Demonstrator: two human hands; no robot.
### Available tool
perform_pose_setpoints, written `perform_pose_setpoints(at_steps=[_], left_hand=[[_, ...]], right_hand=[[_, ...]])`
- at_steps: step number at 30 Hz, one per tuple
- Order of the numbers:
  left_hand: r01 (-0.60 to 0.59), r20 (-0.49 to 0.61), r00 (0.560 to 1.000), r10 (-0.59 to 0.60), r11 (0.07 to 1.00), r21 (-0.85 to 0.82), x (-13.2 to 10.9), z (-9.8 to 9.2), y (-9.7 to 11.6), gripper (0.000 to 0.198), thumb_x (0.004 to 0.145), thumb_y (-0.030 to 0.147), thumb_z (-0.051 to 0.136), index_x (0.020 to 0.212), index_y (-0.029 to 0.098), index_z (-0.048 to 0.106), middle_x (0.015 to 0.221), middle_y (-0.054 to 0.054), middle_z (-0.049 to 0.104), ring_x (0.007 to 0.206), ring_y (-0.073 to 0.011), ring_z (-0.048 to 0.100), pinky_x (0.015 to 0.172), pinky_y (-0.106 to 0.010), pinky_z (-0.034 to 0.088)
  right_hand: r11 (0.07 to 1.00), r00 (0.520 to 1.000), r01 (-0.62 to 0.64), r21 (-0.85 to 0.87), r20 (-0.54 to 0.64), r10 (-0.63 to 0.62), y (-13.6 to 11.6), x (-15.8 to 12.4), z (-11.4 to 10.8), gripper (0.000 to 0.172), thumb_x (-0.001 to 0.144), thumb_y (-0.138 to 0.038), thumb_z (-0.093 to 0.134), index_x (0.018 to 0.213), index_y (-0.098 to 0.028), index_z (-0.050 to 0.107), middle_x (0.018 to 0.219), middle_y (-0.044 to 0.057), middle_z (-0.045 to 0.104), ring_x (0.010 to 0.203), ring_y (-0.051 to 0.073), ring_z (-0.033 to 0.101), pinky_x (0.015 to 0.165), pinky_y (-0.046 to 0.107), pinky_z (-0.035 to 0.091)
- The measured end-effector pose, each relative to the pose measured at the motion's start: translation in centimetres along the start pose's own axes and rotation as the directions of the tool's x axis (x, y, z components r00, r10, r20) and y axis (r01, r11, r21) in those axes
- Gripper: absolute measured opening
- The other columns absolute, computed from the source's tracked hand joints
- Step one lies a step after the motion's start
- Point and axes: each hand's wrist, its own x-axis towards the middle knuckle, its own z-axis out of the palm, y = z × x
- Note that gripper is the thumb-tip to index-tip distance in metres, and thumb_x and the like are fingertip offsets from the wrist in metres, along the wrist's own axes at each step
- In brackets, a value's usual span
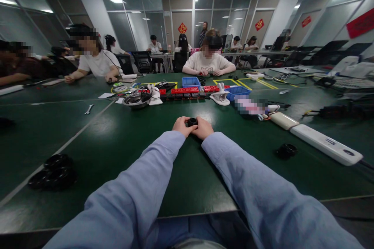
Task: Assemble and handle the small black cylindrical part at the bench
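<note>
Between my two hands is a small black ring-shaped part (192,122) with a round opening facing up, over the green table (140,132). My left hand (181,125) is closed around its left side, thumb across the front. From the right, my right hand (203,127) grips the same part, its fingers partly hidden behind it. Several similar black rings (55,171) lie in a pile at the left. Another black ring part (286,150) rests on the table to the right.
A white power strip (327,144) lies at the right. Ahead are a metal bowl (136,100), red sockets (184,91), a white clip lamp (220,95) and blue bins (238,92). A small wrench (89,109) lies left. A co-worker (209,60) sits opposite.
</note>
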Motion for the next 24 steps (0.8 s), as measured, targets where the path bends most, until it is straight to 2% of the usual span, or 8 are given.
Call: perform_pose_setpoints(at_steps=[2,4,7,10,15,24], left_hand=[[-0.025,0.071,0.997,0.029,0.998,-0.062,0.2,-0.2,-0.5,0.045,0.051,0.037,0.066,0.089,0.014,0.056,0.083,-0.005,0.055,0.07,-0.0136,0.051,0.062,-0.025,0.042],[-0.038,0.168,0.984,0.064,0.987,-0.154,0.4,-0.6,-1.0,0.045,0.052,0.035,0.066,0.09,0.014,0.056,0.079,-0.004,0.056,0.065,-0.012,0.049,0.059,-0.024,0.041],[-0.024,0.299,0.947,0.119,0.953,-0.302,0.8,-1.1,-1.3,0.046,0.052,0.032,0.066,0.093,0.012,0.055,0.076,-0.003,0.057,0.062,-0.0105,0.046,0.059,-0.023,0.039],[0.01,0.372,0.917,0.142,0.925,-0.38,1.0,-1.4,-1.5,0.047,0.052,0.029,0.067,0.094,0.011,0.055,0.073,-0.003,0.056,0.06,-0.0094,0.045,0.058,-0.023,0.038],[0.03,0.407,0.899,0.163,0.904,-0.427,1.2,-1.5,-1.8,0.048,0.051,0.028,0.067,0.095,0.011,0.055,0.066,0.0,0.053,0.058,-0.0086,0.043,0.057,-0.022,0.036],[0.046,0.389,0.91,0.141,0.9,-0.434,0.9,-1.4,-1.6,0.049,0.051,0.024,0.067,0.096,0.009,0.054,0.063,0.001,0.049,0.055,-0.007,0.039,0.055,-0.021,0.035]], right_hand=[[0.989,0.992,0.096,0.116,0.074,-0.105,0.7,0.4,-0.3,0.048,0.057,-0.039,0.059,0.099,-0.017,0.048,0.092,0.006,0.055,0.084,0.019,0.051,0.069,0.029,0.038],[0.95,0.958,0.166,0.265,0.186,-0.22,1.6,0.9,-0.6,0.047,0.055,-0.036,0.062,0.096,-0.016,0.051,0.088,0.004,0.057,0.081,0.017,0.052,0.07,0.027,0.038],[0.871,0.89,0.167,0.462,0.31,-0.335,2.9,1.6,-1.0,0.042,0.056,-0.031,0.063,0.092,-0.012,0.055,0.08,0.003,0.058,0.076,0.015,0.053,0.068,0.026,0.039],[0.823,0.858,0.136,0.552,0.35,-0.376,3.3,1.8,-1.3,0.045,0.054,-0.029,0.065,0.094,-0.012,0.055,0.081,0.002,0.059,0.077,0.014,0.053,0.07,0.026,0.039],[0.798,0.835,0.09,0.596,0.392,-0.386,3.2,1.9,-1.3,0.047,0.053,-0.028,0.066,0.095,-0.011,0.055,0.081,0.003,0.059,0.077,0.015,0.053,0.071,0.026,0.039],[0.803,0.855,0.065,0.593,0.382,-0.351,3.2,1.7,-1.3,0.044,0.051,-0.027,0.067,0.091,-0.012,0.056,0.076,0.001,0.059,0.071,0.013,0.053,0.067,0.025,0.039]])
